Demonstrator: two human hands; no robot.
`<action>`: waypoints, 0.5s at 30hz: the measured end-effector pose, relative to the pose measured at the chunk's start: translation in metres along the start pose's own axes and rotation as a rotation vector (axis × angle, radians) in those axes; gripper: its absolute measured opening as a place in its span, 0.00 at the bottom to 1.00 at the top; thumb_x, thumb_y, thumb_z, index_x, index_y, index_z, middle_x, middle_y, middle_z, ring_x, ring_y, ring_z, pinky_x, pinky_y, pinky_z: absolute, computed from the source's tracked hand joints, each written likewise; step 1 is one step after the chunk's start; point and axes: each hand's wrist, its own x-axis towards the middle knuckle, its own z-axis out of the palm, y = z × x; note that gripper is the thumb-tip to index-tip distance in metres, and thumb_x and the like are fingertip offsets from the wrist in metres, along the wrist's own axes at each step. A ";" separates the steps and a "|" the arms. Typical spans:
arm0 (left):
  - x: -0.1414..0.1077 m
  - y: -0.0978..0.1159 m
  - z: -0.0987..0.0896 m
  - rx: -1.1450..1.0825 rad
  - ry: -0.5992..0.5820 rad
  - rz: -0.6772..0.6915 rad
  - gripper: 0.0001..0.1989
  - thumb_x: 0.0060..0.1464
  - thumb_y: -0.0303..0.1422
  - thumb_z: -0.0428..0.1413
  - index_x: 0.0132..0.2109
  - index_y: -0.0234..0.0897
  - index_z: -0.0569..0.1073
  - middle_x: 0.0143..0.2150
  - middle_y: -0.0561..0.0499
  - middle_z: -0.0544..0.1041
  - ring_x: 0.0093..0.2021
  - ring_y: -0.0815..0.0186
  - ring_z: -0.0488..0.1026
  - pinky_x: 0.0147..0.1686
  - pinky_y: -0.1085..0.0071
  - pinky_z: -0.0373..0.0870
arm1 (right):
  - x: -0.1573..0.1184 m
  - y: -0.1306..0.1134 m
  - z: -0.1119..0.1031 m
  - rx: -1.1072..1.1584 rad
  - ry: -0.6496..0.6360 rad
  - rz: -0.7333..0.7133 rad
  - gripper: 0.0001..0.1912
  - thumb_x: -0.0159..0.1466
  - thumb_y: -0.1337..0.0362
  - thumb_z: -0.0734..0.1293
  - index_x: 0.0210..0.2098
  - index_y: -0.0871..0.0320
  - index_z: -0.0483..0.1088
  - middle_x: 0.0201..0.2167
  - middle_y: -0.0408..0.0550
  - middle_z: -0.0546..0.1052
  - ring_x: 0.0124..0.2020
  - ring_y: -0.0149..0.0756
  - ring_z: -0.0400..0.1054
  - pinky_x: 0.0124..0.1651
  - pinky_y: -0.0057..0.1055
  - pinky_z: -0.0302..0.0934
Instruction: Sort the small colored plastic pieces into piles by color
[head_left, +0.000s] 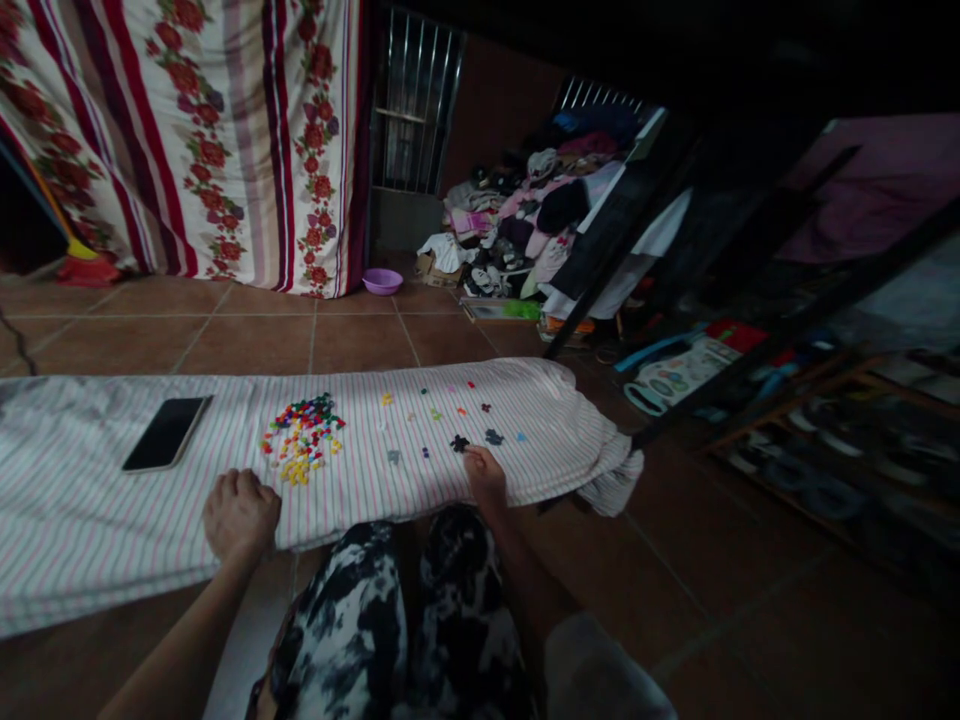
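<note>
Head view: just below centre, black pieces (460, 443), likely light, stiff, best edge-pinched, are lying beside the right hand (485, 475), its grip unclear; lower left, the left hand (240, 513) is resting fisted.

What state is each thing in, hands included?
Left hand: curled, resting on the cloth
Right hand: fingers curled, at the black bits; grip unclear
Black bits: clustered
Mixed bits: loose pile, colors mingled
Phone: flat, screen dark
Cloth: spread, bunched at the far right end
Bowl: upright on the floor
Curtain: hanging, spread wide
Clothes: heaped
</note>
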 end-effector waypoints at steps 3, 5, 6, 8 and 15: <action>0.001 0.000 0.001 0.013 0.002 -0.005 0.18 0.55 0.33 0.44 0.46 0.29 0.72 0.51 0.36 0.72 0.56 0.51 0.65 0.53 0.58 0.60 | 0.017 0.023 -0.025 -0.055 0.110 0.038 0.17 0.55 0.58 0.58 0.36 0.57 0.75 0.34 0.49 0.80 0.37 0.40 0.73 0.47 0.33 0.66; 0.000 0.000 0.001 0.020 0.009 -0.005 0.18 0.54 0.33 0.44 0.46 0.29 0.72 0.51 0.36 0.72 0.56 0.52 0.66 0.53 0.58 0.60 | 0.028 0.036 -0.037 -0.093 0.181 0.073 0.17 0.54 0.59 0.59 0.35 0.57 0.76 0.33 0.50 0.80 0.37 0.41 0.73 0.47 0.35 0.66; 0.000 0.001 0.001 0.023 0.014 -0.002 0.18 0.54 0.33 0.44 0.46 0.29 0.72 0.51 0.36 0.72 0.56 0.51 0.66 0.54 0.58 0.60 | 0.033 0.041 -0.042 -0.105 0.207 0.088 0.17 0.53 0.59 0.59 0.35 0.57 0.76 0.33 0.50 0.80 0.37 0.41 0.73 0.47 0.35 0.66; -0.001 0.002 0.001 0.028 0.030 0.000 0.19 0.54 0.33 0.44 0.47 0.29 0.72 0.52 0.35 0.72 0.56 0.51 0.66 0.54 0.57 0.60 | 0.043 0.048 -0.048 -0.116 0.231 0.100 0.17 0.52 0.60 0.59 0.34 0.57 0.75 0.32 0.50 0.80 0.37 0.41 0.73 0.46 0.34 0.66; -0.002 0.004 0.001 0.019 0.032 -0.025 0.18 0.54 0.33 0.44 0.46 0.30 0.73 0.53 0.36 0.72 0.56 0.51 0.66 0.55 0.57 0.60 | 0.066 0.053 -0.051 -0.231 0.243 0.127 0.17 0.52 0.64 0.57 0.34 0.57 0.76 0.34 0.50 0.80 0.39 0.40 0.73 0.48 0.34 0.66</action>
